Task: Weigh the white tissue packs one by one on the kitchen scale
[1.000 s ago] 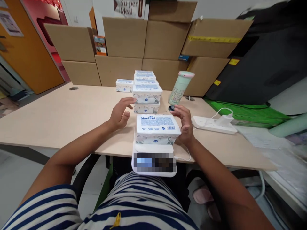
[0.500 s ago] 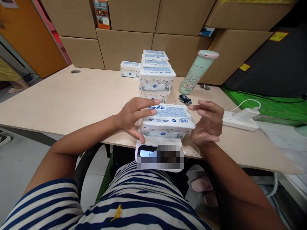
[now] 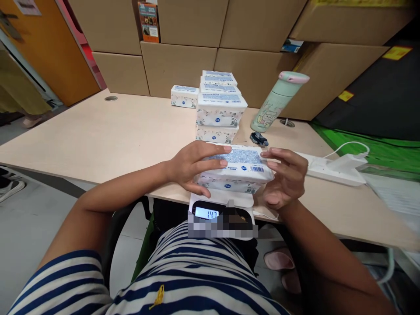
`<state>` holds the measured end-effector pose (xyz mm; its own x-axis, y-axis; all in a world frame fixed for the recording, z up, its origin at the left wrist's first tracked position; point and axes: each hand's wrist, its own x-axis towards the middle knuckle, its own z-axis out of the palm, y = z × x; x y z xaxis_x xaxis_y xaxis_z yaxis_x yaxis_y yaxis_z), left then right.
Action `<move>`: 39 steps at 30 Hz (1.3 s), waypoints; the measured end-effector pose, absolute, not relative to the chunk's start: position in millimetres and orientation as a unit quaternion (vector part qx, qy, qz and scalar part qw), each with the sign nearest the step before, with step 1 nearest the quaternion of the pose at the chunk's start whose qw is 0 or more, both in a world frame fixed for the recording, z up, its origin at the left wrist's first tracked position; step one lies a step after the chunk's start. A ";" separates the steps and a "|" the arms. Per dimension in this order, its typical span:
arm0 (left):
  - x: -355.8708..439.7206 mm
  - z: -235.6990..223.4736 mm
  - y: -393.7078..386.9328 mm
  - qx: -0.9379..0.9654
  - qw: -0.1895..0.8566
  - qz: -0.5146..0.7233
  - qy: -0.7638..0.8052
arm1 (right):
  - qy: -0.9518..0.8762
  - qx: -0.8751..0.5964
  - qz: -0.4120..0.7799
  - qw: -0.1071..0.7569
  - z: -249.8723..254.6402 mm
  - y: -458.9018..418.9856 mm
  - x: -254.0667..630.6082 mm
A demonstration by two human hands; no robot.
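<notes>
In the head view, a white tissue pack (image 3: 243, 177) with blue print and a floral border rests on a white digital scale (image 3: 213, 197) at the table's front edge. The scale's lit display reads about 1.47; its lower part is blurred. My left hand (image 3: 192, 168) grips the pack's left end, two fingers across the top and the thumb low at the front. Around the right end my right hand (image 3: 287, 177) curves, fingertips against the pack's edge and thumb below. Behind it stands a stack of similar tissue packs (image 3: 219, 111), with another small tissue pack (image 3: 183, 96) to the left.
A pale green bottle (image 3: 274, 103) stands at the back right, a small dark object (image 3: 259, 139) before it. A white power strip (image 3: 339, 168) with a cable lies right. Cardboard boxes (image 3: 180, 65) line the table's back. Part of another person (image 3: 22, 87) shows far left.
Both hands have drawn in closer around the tissue pack, which stays on the scale. The display now shows more of its digits. My view has shifted slightly left.
</notes>
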<state>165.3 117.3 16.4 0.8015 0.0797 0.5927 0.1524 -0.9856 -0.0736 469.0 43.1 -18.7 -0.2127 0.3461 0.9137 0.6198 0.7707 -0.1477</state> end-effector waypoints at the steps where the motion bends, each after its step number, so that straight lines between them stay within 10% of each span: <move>1: 166.2 16.5 116.3 -0.946 0.064 -0.314 -0.055 | -0.762 -0.271 -0.145 0.570 -13.1 40.4 465.9; 15: 160.0 25.6 140.7 -0.884 0.189 -0.384 -0.187 | -0.777 -0.446 -0.202 0.396 -3.6 57.4 453.0; 39: 158.5 28.5 138.3 -0.916 0.066 -0.301 -0.259 | -0.607 -0.610 0.286 0.421 0.7 54.7 447.7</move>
<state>158.5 138.3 28.5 0.6855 0.4337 0.5847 0.5131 -0.8576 0.0346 447.7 54.7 0.7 0.0996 0.9817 0.1623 0.5001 0.0916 -0.8611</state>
